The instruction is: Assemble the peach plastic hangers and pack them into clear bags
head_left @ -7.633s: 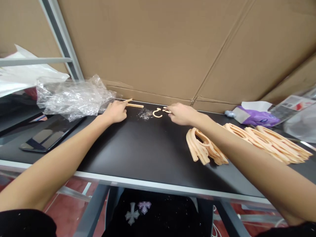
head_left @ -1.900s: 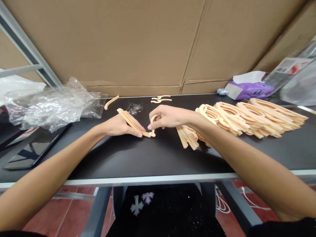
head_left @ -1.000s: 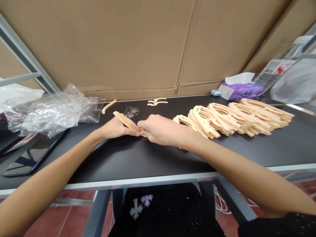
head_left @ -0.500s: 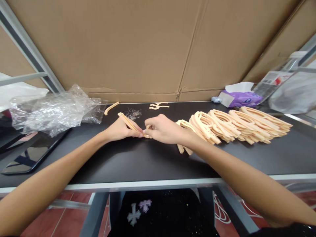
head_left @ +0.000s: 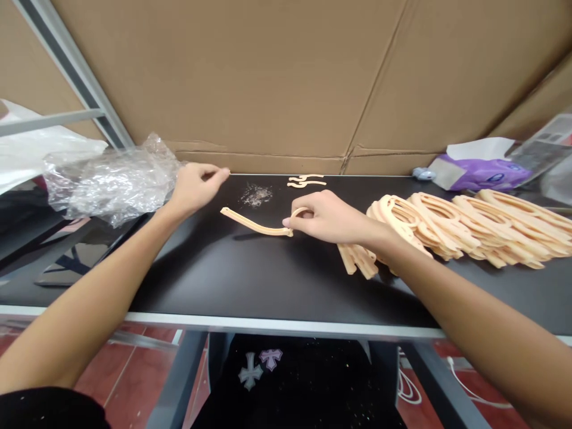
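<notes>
My right hand (head_left: 324, 215) pinches a pale cream piece (head_left: 257, 227) just above the black tabletop. A long, gently curved arm with a small hole near its tip points left from the fingers, and a curved part arches up beside them; the rest is behind the hand. My left hand (head_left: 199, 186) is near the back edge, beside the crumpled clear plastic, with thumb and forefinger closed together. Whatever they may hold is hidden. Two small wavy cream strips (head_left: 307, 180) lie at the back, beyond my right hand.
Stacks of looped cream pieces (head_left: 469, 223) spread along the right side. Behind them is a purple tissue pack (head_left: 485, 171). Crumpled clear plastic (head_left: 111, 179) covers the left end, near a dark phone (head_left: 71, 262). Fine shavings (head_left: 255, 195) lie mid-table, before a cardboard wall (head_left: 250, 77).
My left hand has let go of the cream piece and moved to the back left, where a loose curved strip lay; that strip is now out of sight. My right hand still holds its piece.
</notes>
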A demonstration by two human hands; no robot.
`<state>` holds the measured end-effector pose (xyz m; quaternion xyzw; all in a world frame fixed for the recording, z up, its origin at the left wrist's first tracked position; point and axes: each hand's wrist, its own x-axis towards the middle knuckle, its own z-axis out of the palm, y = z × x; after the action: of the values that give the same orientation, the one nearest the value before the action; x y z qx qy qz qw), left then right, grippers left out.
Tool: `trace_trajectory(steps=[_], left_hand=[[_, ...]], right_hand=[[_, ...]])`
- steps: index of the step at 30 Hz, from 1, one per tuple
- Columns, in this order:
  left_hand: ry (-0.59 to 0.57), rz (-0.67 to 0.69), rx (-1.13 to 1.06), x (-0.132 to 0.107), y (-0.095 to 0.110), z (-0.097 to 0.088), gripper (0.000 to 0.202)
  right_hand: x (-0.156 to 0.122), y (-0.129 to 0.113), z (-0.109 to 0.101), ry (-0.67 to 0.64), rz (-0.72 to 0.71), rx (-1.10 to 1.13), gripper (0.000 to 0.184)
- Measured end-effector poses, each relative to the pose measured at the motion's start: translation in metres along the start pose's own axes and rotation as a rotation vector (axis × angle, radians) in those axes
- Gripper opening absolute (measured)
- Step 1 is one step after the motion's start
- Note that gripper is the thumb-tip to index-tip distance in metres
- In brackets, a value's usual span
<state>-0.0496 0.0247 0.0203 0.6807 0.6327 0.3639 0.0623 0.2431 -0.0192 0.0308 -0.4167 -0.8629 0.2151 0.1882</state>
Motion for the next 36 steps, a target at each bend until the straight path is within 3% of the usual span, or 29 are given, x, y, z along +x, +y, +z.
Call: trace_trajectory(steps=[2, 5, 9, 15, 22, 28, 32, 36], left_hand=[[-0.034, 0.009, 0.276, 0.001, -0.009, 0.001, 0.038], [-0.150, 0.001, 0.495, 0.000, -0.018, 0.006, 0.053], [-0.193, 0.010, 0.561, 0.003, -0.023, 0.008, 0.051], [-0.160, 0.043, 0.321, 0.009, -0.027, 0.002, 0.034], [-0.083, -0.109, -0.025, 0.008, -0.014, 0.003, 0.017], [-0.179, -0.242, -0.520, 0.003, 0.006, 0.002, 0.014], [-0.201, -0.239, -0.621, 0.000, 0.015, -0.006, 0.015], [-0.275, -0.227, -0.646, -0.005, 0.022, -0.010, 0.017]], right_hand=[[0.000, -0.001, 0.002, -0.001, -0.003, -0.004, 0.031], [0.000, -0.001, 0.005, -0.007, -0.001, 0.018, 0.035], [0.000, 0.002, 0.007, -0.014, -0.003, 0.040, 0.035], [0.000, 0.002, 0.006, -0.017, -0.014, 0.014, 0.037], [0.000, 0.003, 0.004, -0.025, -0.020, 0.028, 0.036], [0.001, 0.003, 0.005, -0.086, -0.073, 0.056, 0.034], [0.002, 0.004, 0.008, -0.067, -0.083, 0.033, 0.032], [0.004, 0.006, 0.009, -0.013, 0.045, 0.004, 0.029]])
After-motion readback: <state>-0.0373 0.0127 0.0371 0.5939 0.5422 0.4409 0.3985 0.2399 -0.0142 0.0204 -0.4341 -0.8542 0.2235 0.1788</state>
